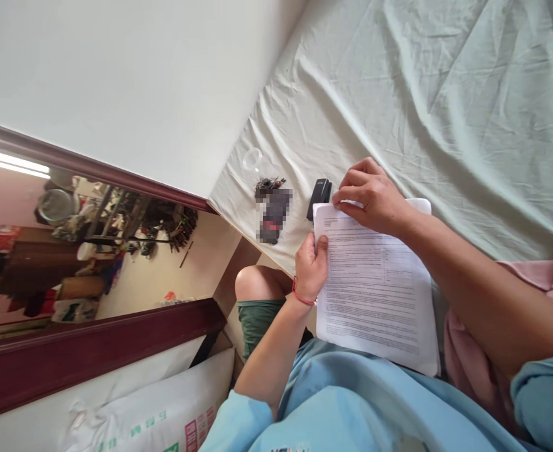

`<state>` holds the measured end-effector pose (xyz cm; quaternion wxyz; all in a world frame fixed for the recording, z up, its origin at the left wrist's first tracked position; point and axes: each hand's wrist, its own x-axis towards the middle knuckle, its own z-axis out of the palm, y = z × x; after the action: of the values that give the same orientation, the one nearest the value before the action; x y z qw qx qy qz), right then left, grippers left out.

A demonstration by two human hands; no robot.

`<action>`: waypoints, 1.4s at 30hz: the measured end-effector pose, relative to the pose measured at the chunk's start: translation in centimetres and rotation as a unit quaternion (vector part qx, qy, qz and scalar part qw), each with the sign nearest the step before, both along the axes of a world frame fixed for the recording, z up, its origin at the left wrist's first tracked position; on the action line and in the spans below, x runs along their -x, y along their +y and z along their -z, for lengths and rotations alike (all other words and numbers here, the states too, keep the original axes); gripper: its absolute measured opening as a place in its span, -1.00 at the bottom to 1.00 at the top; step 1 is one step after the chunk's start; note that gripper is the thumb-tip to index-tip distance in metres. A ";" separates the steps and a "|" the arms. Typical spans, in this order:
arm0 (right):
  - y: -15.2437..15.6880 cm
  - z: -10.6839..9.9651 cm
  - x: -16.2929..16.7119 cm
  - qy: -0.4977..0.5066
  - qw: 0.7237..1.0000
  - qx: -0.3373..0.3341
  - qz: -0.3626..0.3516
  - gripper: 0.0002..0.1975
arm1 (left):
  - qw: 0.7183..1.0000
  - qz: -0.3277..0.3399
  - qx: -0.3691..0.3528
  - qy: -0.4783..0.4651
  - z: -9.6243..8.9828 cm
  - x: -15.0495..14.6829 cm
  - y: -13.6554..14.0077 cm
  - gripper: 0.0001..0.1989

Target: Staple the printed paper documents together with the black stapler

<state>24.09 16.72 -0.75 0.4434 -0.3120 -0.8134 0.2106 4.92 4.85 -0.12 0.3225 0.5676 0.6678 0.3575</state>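
Observation:
A stack of printed papers (pixel 375 282) rests near my lap, its sheets roughly lined up and the top page covered in small text. My left hand (pixel 312 267) is closed on the stack's left edge, with the thumb over the top sheet. At the upper left corner, my right hand (pixel 370 198) has its fingers bent together on the top edge of the papers; a corner of white paper shows under them. Just beyond that corner lies a black stapler (pixel 319 198) on the bed sheet, touched by neither hand.
A pale green bed sheet (pixel 445 113) with folds spreads ahead and right. Near its left edge lie a blurred dark object (pixel 276 216), a dark bundle (pixel 269 186) and a clear round plastic piece (pixel 252 159). A white panel (pixel 116 81) stands left. Below it, a white sack (pixel 158 408) lies.

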 end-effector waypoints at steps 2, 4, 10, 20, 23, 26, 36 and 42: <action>0.0 0.0 0.0 -0.005 1.000 -0.003 0.000 -0.77 | 1.000 -0.004 -0.017 -0.004 0.2 0.0 0.0 -0.48; 0.0 0.0 0.0 -0.006 1.000 -0.005 -0.001 -0.78 | 0.999 -0.006 -0.034 0.000 0.2 0.0 -0.1 -0.45; 0.2 0.0 -0.2 0.019 1.000 0.004 -0.013 -0.81 | 0.998 0.007 -0.052 0.030 -0.2 -0.3 -0.1 -0.44; 0.3 -0.3 -0.5 0.030 0.999 0.021 -0.037 -0.82 | 0.993 0.031 -0.080 0.082 -0.6 -0.7 0.0 -0.46; 0.3 -0.2 -0.4 0.024 0.999 0.026 -0.030 -0.82 | 0.992 0.038 -0.084 0.091 -0.6 -0.8 0.0 -0.48; 0.2 -0.2 -0.4 0.020 0.999 0.029 -0.024 -0.82 | 0.990 0.039 -0.089 0.099 -0.6 -0.8 0.0 -0.49; 0.2 -0.2 -0.4 0.019 0.999 0.032 -0.016 -0.85 | 0.986 0.032 -0.093 0.131 -0.6 -0.9 0.0 -0.48; 0.2 -0.1 -0.3 0.025 0.999 0.027 -0.010 -0.85 | 0.985 0.027 -0.103 0.135 -0.4 -0.9 0.0 -0.47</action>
<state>24.39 16.93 -0.61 0.4526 -0.3105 -0.7994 0.2443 5.86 4.86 0.29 0.1790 0.6583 0.6496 0.3356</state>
